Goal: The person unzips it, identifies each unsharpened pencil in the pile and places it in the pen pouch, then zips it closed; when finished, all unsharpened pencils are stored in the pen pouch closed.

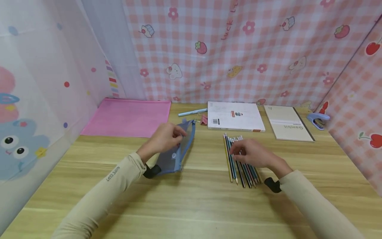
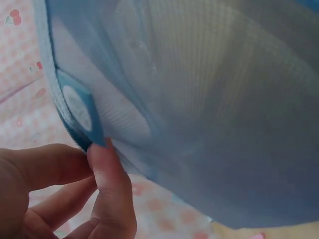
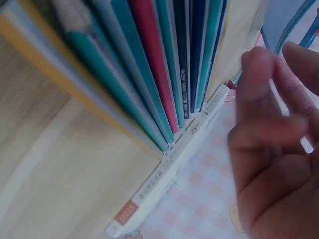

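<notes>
Your left hand (image 1: 162,139) pinches the pouch (image 1: 176,151) at its upper edge, centre-left on the bench (image 1: 191,205): soft mesh, light and floppy, so hold near the zip. Your right hand (image 1: 253,154) rests curled over the pencils (image 1: 235,166), centre-right: light, stiff, apt to roll. Whether it grips one, you can't tell; fingers hide the middles.

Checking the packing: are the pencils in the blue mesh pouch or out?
Out: the coloured pencils lie in a row on the wooden table, beside the blue mesh pouch.
</notes>
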The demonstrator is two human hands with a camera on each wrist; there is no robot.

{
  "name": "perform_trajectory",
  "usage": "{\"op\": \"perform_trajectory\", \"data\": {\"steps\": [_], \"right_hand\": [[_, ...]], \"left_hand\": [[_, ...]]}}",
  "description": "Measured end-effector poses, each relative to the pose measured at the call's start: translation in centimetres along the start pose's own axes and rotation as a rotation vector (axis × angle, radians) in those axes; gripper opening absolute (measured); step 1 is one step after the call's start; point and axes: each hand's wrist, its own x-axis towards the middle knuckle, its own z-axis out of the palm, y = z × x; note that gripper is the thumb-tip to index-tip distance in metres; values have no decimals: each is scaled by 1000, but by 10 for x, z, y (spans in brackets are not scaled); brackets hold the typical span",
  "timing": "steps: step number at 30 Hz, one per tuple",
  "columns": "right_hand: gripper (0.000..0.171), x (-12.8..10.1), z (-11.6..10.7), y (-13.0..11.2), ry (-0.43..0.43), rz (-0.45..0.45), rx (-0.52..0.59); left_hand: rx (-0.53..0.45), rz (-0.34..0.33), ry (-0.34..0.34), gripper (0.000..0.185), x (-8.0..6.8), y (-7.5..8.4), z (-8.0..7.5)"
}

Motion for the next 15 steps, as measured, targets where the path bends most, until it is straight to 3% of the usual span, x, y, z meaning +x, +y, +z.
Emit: {"op": "perform_trajectory", "data": {"steps": [9, 15], "right_hand": [[7, 22, 10, 6, -9, 51, -34], [7, 34, 13, 4, -43, 85, -26]], "left_hand": [[-153, -72, 30, 25, 3, -5, 9], [-158, -87, 51, 27, 3, -8, 11]]}}
